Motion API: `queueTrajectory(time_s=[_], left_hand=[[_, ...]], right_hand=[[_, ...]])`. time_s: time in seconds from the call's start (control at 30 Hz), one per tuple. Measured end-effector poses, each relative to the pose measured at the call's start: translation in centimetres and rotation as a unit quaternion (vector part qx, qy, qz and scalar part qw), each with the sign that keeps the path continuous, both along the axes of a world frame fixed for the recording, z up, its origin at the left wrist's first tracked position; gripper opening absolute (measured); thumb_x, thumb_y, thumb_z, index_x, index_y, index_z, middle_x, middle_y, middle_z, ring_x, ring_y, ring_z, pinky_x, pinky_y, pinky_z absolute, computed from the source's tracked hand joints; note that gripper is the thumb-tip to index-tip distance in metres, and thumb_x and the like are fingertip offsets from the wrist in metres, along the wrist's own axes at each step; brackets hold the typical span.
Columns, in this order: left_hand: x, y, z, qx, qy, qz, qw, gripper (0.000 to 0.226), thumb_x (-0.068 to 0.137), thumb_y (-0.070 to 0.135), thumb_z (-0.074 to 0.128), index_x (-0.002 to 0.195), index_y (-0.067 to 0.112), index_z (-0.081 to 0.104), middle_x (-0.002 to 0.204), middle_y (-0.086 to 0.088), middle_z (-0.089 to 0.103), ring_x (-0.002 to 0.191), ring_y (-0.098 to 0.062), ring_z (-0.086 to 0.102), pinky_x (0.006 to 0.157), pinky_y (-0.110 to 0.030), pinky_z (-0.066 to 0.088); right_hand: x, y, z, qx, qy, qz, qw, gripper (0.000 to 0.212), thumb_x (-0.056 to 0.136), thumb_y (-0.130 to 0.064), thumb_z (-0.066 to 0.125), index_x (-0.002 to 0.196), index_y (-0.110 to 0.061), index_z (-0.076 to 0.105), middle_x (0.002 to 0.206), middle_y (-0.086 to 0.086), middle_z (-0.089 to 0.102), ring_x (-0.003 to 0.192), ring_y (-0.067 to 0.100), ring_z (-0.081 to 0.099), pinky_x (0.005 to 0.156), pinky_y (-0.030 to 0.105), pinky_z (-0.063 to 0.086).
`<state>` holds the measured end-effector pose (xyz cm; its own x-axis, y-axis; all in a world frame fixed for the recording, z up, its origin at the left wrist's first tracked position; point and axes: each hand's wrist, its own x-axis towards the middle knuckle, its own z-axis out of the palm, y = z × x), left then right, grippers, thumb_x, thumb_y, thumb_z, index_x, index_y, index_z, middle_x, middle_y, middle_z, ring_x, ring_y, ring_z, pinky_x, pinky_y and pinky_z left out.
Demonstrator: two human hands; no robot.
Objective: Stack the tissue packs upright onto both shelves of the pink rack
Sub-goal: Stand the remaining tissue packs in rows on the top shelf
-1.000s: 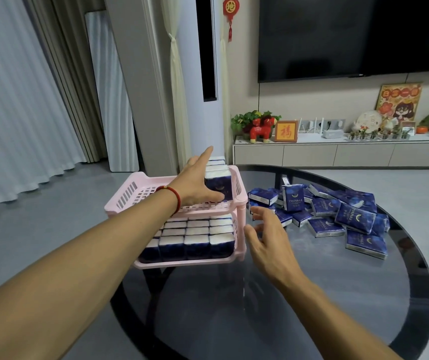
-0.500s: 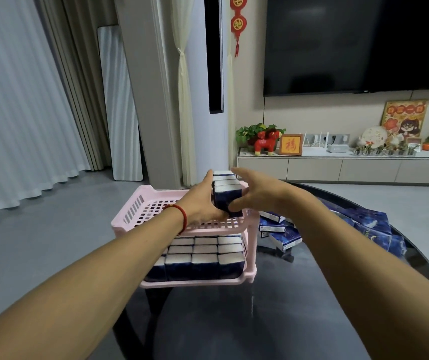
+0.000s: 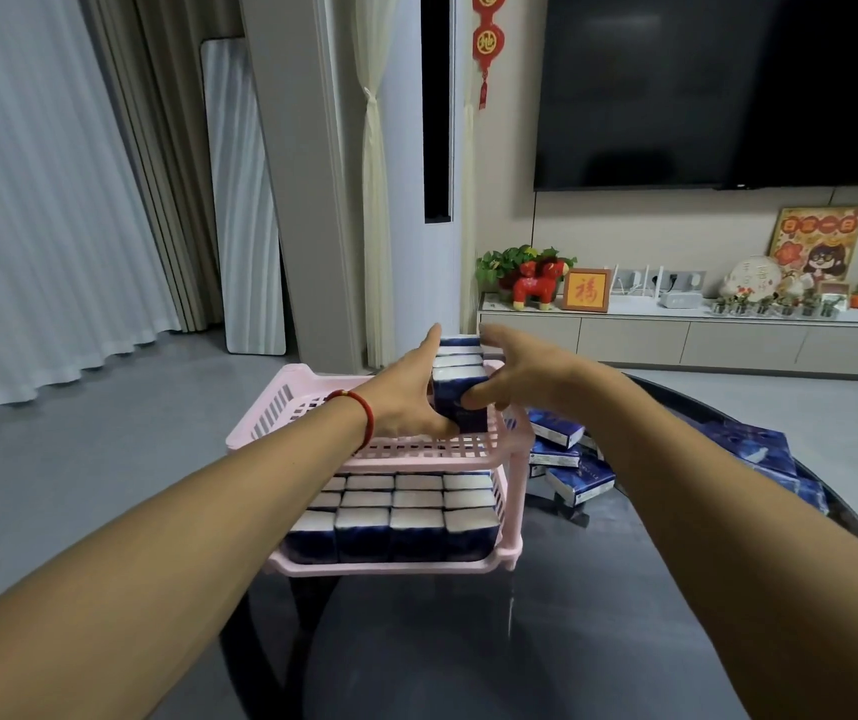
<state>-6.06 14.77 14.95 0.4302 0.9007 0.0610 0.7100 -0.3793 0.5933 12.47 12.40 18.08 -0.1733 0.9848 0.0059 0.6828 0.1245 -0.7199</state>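
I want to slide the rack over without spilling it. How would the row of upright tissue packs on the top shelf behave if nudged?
The row of upright blue tissue packs probably tips easily: both hands brace it, and the pink plastic rack's top shelf beside it is open. The packs look soft and light, with film wrap, so likely slippery.

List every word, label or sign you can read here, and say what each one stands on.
"福": framed picture on the TV cabinet.
"日富一日": poster leaning on the wall.
Red hanging ornament: one character per disc, too blurred to read.
Round plate: writing too small to read.
Loose tissue packs on the table: print too small to read.
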Motion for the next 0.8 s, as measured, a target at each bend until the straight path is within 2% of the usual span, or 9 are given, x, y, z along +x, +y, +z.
queueTrajectory(time_s=[0.1,0.17,0.23,0.47,0.6,0.73,0.8], left_hand=[[-0.1,-0.3,0.3,0.041,0.023,-0.002,0.999,0.128,0.066,0.026,0.091,0.162,0.027,0.007,0.153,-0.005,0.04,0.13,-0.028,0.053,0.109,-0.046,0.049],[0.0,-0.5,0.4,0.064,0.02,-0.008,0.998,0.111,0.066,0.025,0.092,0.155,0.022,0.025,0.144,-0.005,0.047,0.123,-0.027,0.057,0.104,-0.046,0.053],[0.1,-0.6,0.3,0.067,0.006,-0.015,0.998,0.102,0.068,0.02,0.091,0.149,0.023,0.03,0.135,-0.004,0.054,0.116,-0.025,0.06,0.099,-0.043,0.056],[-0.3,-0.5,0.1,-0.005,-0.051,-0.012,0.999,0.117,0.072,0.01,0.089,0.154,0.035,0.01,0.134,-0.004,0.05,0.113,-0.024,0.063,0.098,-0.033,0.053],[-0.4,-0.4,-0.1,-0.051,-0.079,-0.004,0.996,0.132,0.071,0.005,0.09,0.158,0.039,-0.004,0.136,0.0,0.044,0.124,-0.028,0.059,0.112,-0.045,0.046],[-0.2,-0.5,0.1,-0.067,-0.084,-0.005,0.994,0.141,0.069,0.006,0.092,0.158,0.042,-0.011,0.156,-0.005,0.036,0.13,-0.03,0.053,0.115,-0.046,0.042],[-0.1,-0.6,0.2,-0.061,-0.075,-0.004,0.995,0.142,0.069,0.008,0.092,0.158,0.043,-0.012,0.16,-0.008,0.031,0.134,-0.031,0.051,0.115,-0.047,0.042]], right_hand=[[-0.1,0.3,-0.2,0.006,-0.008,0.0,1.0,0.094,0.078,-0.007,0.084,0.155,-0.02,0.032,0.126,0.009,0.064,0.102,0.027,0.07,0.095,0.047,0.057],[0.0,0.2,-0.4,0.022,-0.005,-0.005,1.0,0.089,0.077,-0.009,0.085,0.151,-0.019,0.038,0.137,0.006,0.057,0.107,0.027,0.067,0.096,0.047,0.057],[0.1,0.1,-0.7,0.028,0.002,-0.007,1.0,0.087,0.076,-0.01,0.086,0.149,-0.019,0.04,0.143,0.004,0.052,0.114,0.027,0.063,0.098,0.047,0.056],[0.2,-0.1,-0.8,0.027,0.015,-0.011,0.999,0.088,0.076,-0.01,0.086,0.149,-0.02,0.038,0.139,0.006,0.055,0.115,0.027,0.062,0.099,0.047,0.056],[-0.1,-0.3,-0.9,0.034,0.004,-0.015,0.999,0.096,0.076,-0.013,0.086,0.154,-0.017,0.032,0.142,0.007,0.055,0.117,0.027,0.062,0.101,0.046,0.054],[0.0,-0.6,-0.8,0.036,-0.005,-0.013,0.999,0.101,0.074,-0.012,0.088,0.156,-0.018,0.029,0.146,0.009,0.051,0.119,0.029,0.061,0.101,0.045,0.053],[0.2,-0.9,-0.8,0.037,0.003,-0.009,0.999,0.101,0.074,-0.011,0.088,0.156,-0.019,0.029,0.148,0.011,0.049,0.121,0.029,0.059,0.102,0.047,0.053]])
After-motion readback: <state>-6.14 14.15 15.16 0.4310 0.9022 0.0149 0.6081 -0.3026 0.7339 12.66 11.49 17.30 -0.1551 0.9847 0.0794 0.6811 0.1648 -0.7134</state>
